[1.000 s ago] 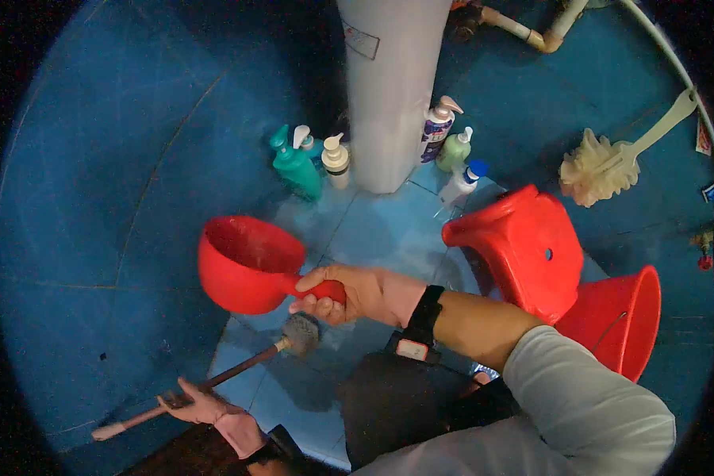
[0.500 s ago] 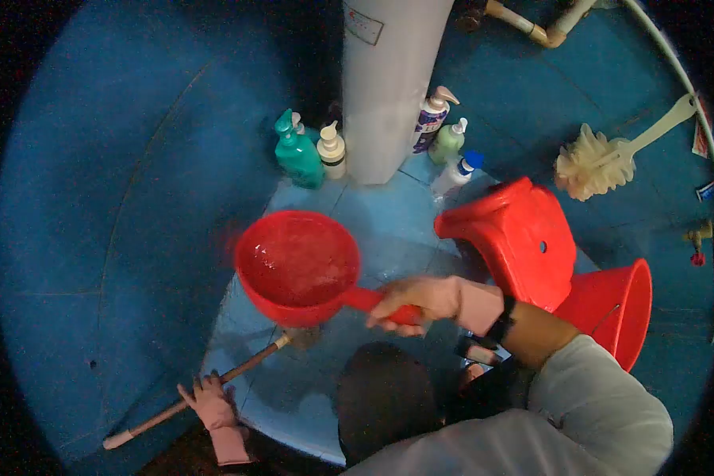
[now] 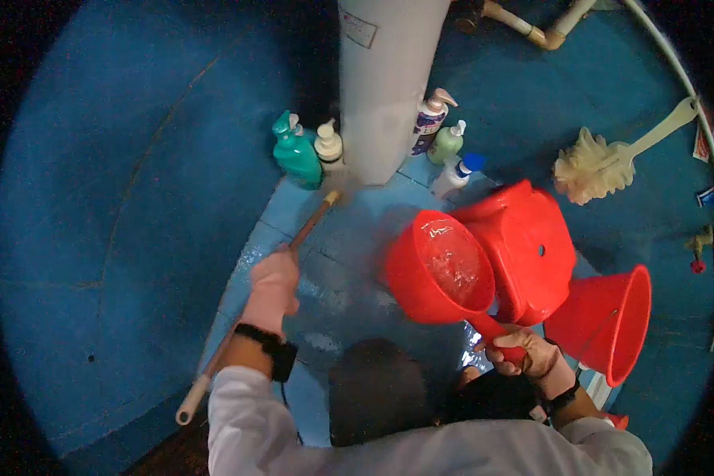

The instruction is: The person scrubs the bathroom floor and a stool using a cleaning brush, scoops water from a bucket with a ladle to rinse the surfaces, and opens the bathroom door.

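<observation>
Here, the right hand (image 3: 530, 353) grips a red dipper (image 3: 412, 274) of water (image 3: 452, 262); the left hand (image 3: 275, 284) grips a stick (image 3: 315, 223) over the floor's (image 3: 337, 285) left edge.

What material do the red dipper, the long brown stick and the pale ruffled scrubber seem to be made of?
Red dipper: probably moulded plastic, smooth, slightly glossy; even colour, seemingly one piece.
Long brown stick: perhaps wood or coated metal; straight, mostly dull, so uncertain.
Pale ruffled scrubber: likely synthetic mesh, soft and matt, judging by its gathered folds.
</observation>
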